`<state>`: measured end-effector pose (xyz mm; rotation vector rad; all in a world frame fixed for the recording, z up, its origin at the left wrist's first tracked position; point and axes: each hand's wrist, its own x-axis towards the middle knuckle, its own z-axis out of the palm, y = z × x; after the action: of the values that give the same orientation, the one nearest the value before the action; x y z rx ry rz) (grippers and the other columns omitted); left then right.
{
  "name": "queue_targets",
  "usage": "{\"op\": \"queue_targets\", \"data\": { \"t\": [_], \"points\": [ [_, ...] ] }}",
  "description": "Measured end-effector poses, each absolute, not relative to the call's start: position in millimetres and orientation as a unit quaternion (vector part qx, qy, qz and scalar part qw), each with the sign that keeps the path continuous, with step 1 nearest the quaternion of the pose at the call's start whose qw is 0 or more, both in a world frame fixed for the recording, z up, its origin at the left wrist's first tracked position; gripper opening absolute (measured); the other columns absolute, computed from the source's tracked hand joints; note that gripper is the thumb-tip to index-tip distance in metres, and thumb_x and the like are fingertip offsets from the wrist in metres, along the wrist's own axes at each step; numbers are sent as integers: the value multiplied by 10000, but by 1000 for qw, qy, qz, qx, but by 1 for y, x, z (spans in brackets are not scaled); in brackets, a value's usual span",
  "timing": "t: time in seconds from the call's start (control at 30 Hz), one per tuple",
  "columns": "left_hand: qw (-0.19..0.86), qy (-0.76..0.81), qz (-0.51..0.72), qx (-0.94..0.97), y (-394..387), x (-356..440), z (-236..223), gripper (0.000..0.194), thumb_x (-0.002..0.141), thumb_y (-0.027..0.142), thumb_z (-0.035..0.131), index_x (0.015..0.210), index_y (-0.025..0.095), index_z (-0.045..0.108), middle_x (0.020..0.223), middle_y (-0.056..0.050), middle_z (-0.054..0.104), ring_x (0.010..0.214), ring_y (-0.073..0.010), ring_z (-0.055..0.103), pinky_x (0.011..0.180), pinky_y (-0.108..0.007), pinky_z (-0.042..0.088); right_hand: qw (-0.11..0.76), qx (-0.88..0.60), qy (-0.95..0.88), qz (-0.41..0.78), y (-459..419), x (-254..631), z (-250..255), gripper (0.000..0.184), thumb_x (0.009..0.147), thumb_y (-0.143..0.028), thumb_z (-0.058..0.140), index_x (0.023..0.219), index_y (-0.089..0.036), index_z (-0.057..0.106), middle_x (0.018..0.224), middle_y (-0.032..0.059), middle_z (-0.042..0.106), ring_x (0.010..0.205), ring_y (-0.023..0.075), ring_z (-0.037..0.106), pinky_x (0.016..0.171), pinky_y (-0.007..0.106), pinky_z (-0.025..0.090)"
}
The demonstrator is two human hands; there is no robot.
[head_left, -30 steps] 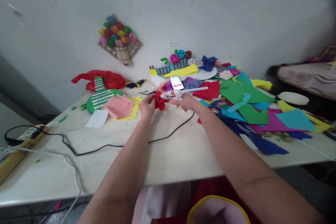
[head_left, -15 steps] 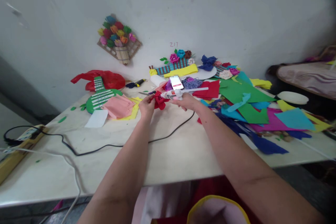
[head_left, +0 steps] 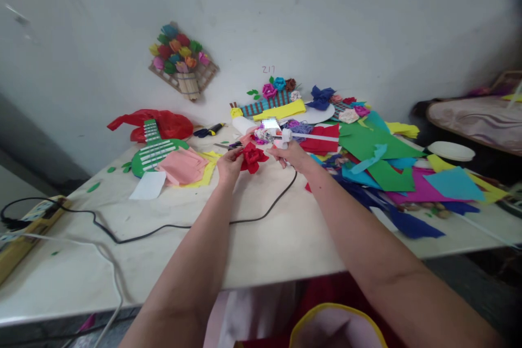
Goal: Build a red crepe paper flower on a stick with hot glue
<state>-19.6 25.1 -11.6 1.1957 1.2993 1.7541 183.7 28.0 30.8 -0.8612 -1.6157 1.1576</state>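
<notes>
My left hand [head_left: 228, 165] is closed on a red paper flower [head_left: 252, 156], held just above the white table [head_left: 261, 228] near its far middle. My right hand [head_left: 291, 155] grips a white glue gun [head_left: 281, 138] with a glue stick poking out toward the right. The gun's nozzle points left, a short way from the flower and above it. A black cord [head_left: 261, 209] runs from the gun across the table toward the left.
Sheets of coloured paper [head_left: 391, 174] cover the right half of the table. A green guitar cut-out [head_left: 153, 149], pink paper [head_left: 183, 166] and a red bag [head_left: 163, 122] lie at the left. Paper-flower crafts [head_left: 277, 100] line the wall. A power strip [head_left: 28, 217] sits far left.
My right hand has lifted the glue gun up and away from the flower. The red flower in my left hand now shows fully, turned a little to the right.
</notes>
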Motion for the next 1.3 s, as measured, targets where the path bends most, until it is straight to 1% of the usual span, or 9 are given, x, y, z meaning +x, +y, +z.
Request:
{"op": "queue_targets", "data": {
  "t": [0.1,0.2,0.3,0.53,0.67,0.8,0.97,1.2,1.3],
  "points": [
    [311,499,655,475,21,-14,-9,332,633,173,741,962,136,758,783,-51,744,741,-190,693,708,-273,540,506,-366,-635,455,29,178,31,324,605,-390,776,729,-165,578,561,-46,570,364,49,412,345,205,335],
    [317,497,631,504,18,-10,-8,346,643,174,719,984,132,757,743,-36,737,706,-184,687,682,-274,547,520,-392,-628,427,29,172,31,273,624,-328,747,782,-163,597,552,-61,541,402,58,417,386,207,359],
    [302,495,614,535,16,-6,-9,317,653,171,690,960,139,763,751,-31,742,710,-182,687,677,-270,553,505,-444,-637,378,28,167,31,235,641,-289,728,809,-165,619,554,-57,534,452,85,460,435,219,395],
    [265,486,597,580,16,-1,-11,327,668,172,660,977,146,767,691,-20,724,630,-161,663,635,-252,540,467,-486,-686,276,28,161,28,267,670,-262,723,923,-191,673,785,8,676,709,161,606,633,257,492],
    [251,484,591,594,14,0,-11,322,679,192,650,975,142,766,677,-20,719,612,-155,651,612,-246,533,459,-491,-695,255,34,162,22,289,687,-306,718,954,-204,676,837,19,695,753,186,632,667,278,503],
    [257,474,596,595,14,1,-11,322,667,192,655,966,139,764,703,-26,725,637,-159,656,643,-257,538,440,-498,-705,249,40,162,16,268,696,-268,705,959,-224,682,885,20,713,786,196,652,688,283,507],
    [319,464,610,557,14,3,-11,374,640,238,710,994,123,751,695,-36,718,647,-174,661,653,-277,539,420,-504,-721,221,37,162,17,262,715,-259,688,974,-229,662,919,34,718,830,220,660,691,292,506],
    [473,411,590,509,5,4,-7,597,538,298,816,1090,100,706,749,-67,730,649,-185,672,658,-300,534,357,-537,-751,145,21,162,32,309,711,-205,660,1014,-267,656,909,35,721,803,238,644,686,308,490],
    [526,396,575,485,4,3,-5,571,518,262,806,1058,101,711,784,-79,739,637,-183,675,634,-295,534,344,-536,-760,130,19,161,35,296,726,-228,651,1020,-262,658,894,38,721,773,226,630,656,288,475]
  ]
}}
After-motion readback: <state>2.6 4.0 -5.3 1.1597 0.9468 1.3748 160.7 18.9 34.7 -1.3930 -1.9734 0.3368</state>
